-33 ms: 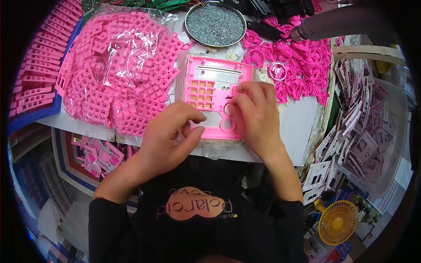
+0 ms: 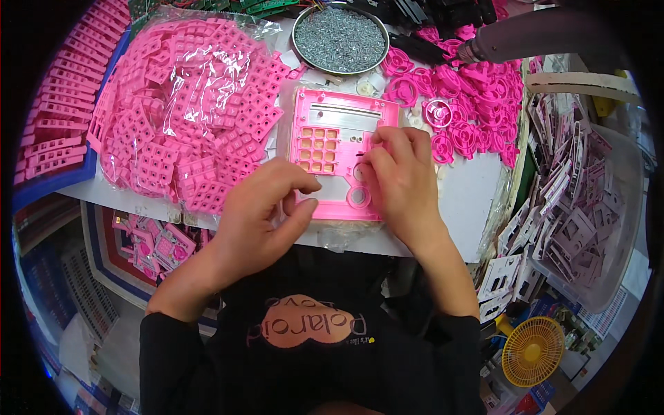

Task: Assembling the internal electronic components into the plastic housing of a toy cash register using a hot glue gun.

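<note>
Right hand (image 2: 401,183) palm-down on the pink panel (image 2: 339,131), fingertips (image 2: 379,149) bunched close and pressing near the panel's middle, just right of the grid of orange squares (image 2: 317,146); impossible to tell about any small piece pinched beneath them. Left hand (image 2: 266,214) loosely curled at the panel's lower left corner, thumb and forefinger close together, touching the edge; likewise impossible to tell about anything inside that curl. Panel flat on the white table (image 2: 463,200), at its near edge, between the clear bag of pink keypad mats (image 2: 187,117) and the heap of pink ring parts (image 2: 477,111), with the metal dish of screws (image 2: 340,38) beyond its far side. Probably a seating or pressing job at the centre of the panel, so best done like this: brace the lower corner with the left hand to stop any sliding toward the table edge; press straight down with the pads, not the nails; work evenly rather than from one side, to avoid tilting the part or flexing the thin frame. Leave the round hole (image 2: 358,198) near the wrist uncovered for checking alignment. Mind the overhang at the near edge: likely safer with the panel pushed a little farther onto the table. Steer clear of the ring parts with the right sleeve.
</note>
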Demonstrator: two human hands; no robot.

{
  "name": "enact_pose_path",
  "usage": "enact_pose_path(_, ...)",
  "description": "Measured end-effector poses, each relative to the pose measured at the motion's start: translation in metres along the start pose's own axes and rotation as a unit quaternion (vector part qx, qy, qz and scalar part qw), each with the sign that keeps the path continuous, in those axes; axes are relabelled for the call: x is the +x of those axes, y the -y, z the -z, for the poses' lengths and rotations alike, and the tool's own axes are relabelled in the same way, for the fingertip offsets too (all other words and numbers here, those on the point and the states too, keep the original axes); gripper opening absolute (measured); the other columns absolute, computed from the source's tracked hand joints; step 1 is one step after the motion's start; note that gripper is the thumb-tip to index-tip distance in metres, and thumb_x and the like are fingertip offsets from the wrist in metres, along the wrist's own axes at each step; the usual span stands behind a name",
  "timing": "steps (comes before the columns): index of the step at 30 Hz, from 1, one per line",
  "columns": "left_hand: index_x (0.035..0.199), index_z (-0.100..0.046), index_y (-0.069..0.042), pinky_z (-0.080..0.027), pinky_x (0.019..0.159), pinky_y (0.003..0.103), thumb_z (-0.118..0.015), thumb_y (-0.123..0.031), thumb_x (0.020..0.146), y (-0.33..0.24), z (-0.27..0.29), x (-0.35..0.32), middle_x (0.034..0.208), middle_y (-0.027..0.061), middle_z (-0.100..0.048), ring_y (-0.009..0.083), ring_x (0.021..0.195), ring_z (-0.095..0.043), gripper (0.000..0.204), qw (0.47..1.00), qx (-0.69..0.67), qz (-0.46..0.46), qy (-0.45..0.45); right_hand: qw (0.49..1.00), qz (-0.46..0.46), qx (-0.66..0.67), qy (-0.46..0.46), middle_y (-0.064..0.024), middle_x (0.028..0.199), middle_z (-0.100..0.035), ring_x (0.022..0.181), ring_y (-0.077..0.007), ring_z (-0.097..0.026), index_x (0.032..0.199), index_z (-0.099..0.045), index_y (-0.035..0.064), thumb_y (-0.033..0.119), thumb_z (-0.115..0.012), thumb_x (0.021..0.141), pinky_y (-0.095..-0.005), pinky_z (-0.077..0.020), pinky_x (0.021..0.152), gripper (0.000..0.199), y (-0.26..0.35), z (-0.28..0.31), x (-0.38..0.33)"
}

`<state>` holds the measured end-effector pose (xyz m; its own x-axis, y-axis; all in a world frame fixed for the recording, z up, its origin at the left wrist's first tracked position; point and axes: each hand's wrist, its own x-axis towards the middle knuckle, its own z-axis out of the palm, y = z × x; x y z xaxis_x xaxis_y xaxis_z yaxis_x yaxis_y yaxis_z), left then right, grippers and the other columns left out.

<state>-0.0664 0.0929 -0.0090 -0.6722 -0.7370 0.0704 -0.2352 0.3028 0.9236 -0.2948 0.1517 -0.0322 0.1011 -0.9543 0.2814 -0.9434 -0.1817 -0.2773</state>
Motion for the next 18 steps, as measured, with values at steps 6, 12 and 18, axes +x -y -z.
enact_pose_path(6, 0.101, -0.065, -0.003, -0.043, 0.059, 0.026, -0.068, 0.006, 0.082, -0.014, 0.031, 0.003, 0.091, 0.0070, -0.064, 0.0138, 0.068, -0.055, 0.021, 0.997, 0.056, -0.055, 0.003, 0.999, -0.037, -0.016, 0.009, -0.0126, 0.114, -0.060, 0.106, -0.0387, -0.051, 0.089, -0.063, 0.0027, 0.004, -0.075, 0.074, -0.0469, -0.0457, 0.089, 0.019, 0.012, -0.006, 0.001)
enact_pose_path(12, 0.095, -0.065, -0.003, -0.043, 0.056, 0.029, -0.068, -0.001, 0.084, -0.032, 0.064, 0.069, 0.085, 0.0076, -0.063, 0.0159, 0.063, -0.055, 0.011, 0.958, 0.214, -0.190, 0.036, 0.995, -0.089, -0.047, 0.005, -0.0124, 0.112, -0.060, 0.106, -0.0377, -0.050, 0.087, -0.062, 0.0025, 0.006, -0.076, 0.074, -0.0487, -0.0428, 0.088, 0.019, 0.018, -0.006, 0.000)
enact_pose_path(18, 0.083, -0.075, -0.006, -0.058, 0.072, 0.047, -0.063, -0.020, 0.082, -0.014, 0.057, 0.184, 0.085, 0.0197, -0.072, 0.0357, 0.081, -0.072, 0.019, 0.859, 0.494, -0.101, 0.092, 0.996, -0.081, -0.023, -0.009, -0.0123, 0.108, -0.059, 0.104, -0.0357, -0.051, 0.092, -0.063, -0.0011, 0.007, -0.070, 0.076, -0.0480, -0.0395, 0.084, 0.020, 0.021, -0.009, 0.001)
